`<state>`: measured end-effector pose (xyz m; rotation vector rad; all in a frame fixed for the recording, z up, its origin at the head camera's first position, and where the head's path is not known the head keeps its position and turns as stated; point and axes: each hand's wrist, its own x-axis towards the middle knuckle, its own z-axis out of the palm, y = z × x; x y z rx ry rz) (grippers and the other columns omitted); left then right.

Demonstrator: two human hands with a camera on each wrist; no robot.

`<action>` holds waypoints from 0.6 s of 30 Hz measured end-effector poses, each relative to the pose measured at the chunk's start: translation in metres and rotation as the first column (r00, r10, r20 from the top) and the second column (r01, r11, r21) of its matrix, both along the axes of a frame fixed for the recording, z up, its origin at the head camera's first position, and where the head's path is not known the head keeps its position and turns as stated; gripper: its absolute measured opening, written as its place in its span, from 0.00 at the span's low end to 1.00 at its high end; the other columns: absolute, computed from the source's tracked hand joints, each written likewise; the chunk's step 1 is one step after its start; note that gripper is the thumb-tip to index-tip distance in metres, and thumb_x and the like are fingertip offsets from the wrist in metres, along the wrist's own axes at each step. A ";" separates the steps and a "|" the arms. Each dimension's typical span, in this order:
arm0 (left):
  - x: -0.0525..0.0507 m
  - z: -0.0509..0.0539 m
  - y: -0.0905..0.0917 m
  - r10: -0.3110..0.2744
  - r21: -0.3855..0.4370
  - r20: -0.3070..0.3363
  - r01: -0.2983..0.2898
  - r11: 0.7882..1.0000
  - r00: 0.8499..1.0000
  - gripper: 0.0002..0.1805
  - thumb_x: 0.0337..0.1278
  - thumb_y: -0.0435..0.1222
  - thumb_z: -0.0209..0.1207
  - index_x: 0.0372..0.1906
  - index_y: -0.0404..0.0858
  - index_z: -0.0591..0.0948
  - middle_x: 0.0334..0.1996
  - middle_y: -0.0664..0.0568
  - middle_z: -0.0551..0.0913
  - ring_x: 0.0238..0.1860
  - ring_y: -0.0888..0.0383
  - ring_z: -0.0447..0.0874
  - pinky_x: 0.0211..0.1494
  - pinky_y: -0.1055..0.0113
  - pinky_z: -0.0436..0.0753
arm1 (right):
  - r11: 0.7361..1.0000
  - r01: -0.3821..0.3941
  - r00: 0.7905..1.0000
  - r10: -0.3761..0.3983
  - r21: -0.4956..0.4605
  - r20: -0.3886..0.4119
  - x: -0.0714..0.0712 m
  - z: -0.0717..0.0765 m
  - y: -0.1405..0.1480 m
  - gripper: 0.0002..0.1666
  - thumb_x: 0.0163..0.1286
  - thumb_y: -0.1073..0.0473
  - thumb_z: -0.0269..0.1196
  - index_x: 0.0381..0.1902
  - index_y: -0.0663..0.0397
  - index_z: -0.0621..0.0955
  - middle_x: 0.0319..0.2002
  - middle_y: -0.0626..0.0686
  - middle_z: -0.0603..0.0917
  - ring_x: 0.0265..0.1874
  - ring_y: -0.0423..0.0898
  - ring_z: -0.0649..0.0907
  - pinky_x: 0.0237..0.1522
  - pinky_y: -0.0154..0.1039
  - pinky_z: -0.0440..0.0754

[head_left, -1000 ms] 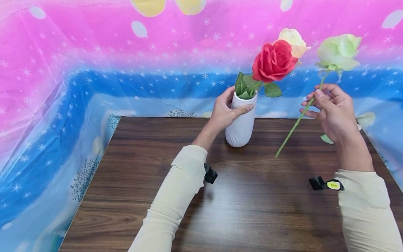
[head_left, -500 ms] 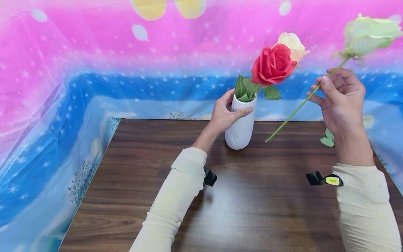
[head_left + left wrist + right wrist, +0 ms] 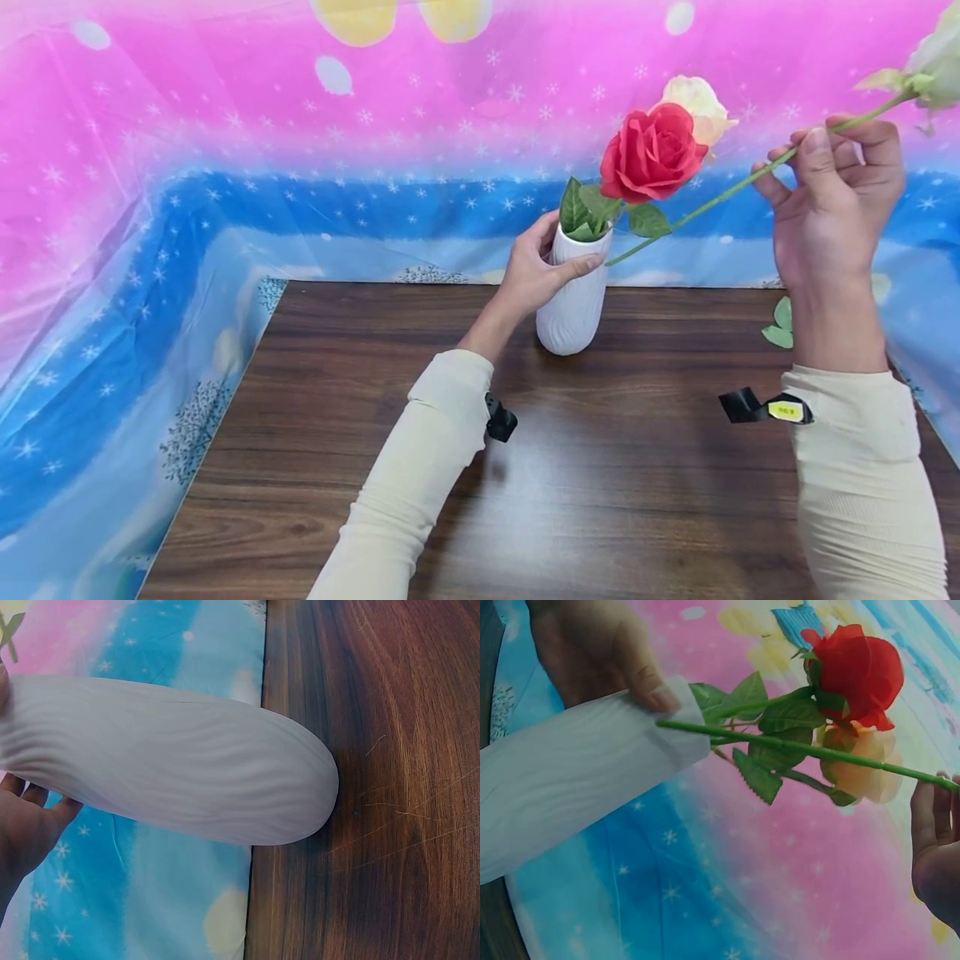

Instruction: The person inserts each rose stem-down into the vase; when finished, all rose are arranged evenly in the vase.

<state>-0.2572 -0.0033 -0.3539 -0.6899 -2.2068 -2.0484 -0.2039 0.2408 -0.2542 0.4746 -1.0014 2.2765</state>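
Counted: one white vase [image 3: 570, 312], three roses, two hands, at least two green leaves [image 3: 777, 336] beside the right wrist. Vase was stood near the table's [image 3: 637, 500] far edge, gripped near the rim by the left hand [image 3: 531, 262]; the red rose [image 3: 654, 154] and cream rose [image 3: 696, 108] were held in it. White rose [image 3: 939, 67] was pinched by its stem [image 3: 708, 204] between right-hand [image 3: 840, 187] thumb and fingers. Versus half a second ago: right hand raised, stem tilted flatter, tip brought up beside the vase rim (contact couldn't be told), bloom partly cut off in head view. Vase unmoved.
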 end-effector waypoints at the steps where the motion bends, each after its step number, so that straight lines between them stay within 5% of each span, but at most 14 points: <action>1: 0.000 0.000 0.000 0.000 -0.002 0.003 0.000 1.000 1.000 0.39 0.55 0.32 0.72 0.72 0.38 0.70 0.63 0.41 0.80 0.62 0.48 0.83 0.63 0.62 0.84 | 1.000 0.017 1.000 -0.017 -0.005 -0.001 0.000 0.001 0.000 0.04 0.72 0.76 0.55 0.42 0.69 0.73 0.33 0.62 0.78 0.30 0.53 0.83 0.33 0.43 0.90; 18: -0.001 0.000 0.001 0.000 0.005 0.020 0.000 1.000 1.000 0.39 0.54 0.33 0.72 0.72 0.38 0.70 0.63 0.41 0.81 0.61 0.48 0.84 0.62 0.63 0.84 | 0.988 0.156 0.986 -0.156 -0.003 -0.061 -0.005 0.013 -0.009 0.04 0.71 0.76 0.57 0.41 0.67 0.74 0.32 0.61 0.78 0.33 0.55 0.82 0.39 0.46 0.91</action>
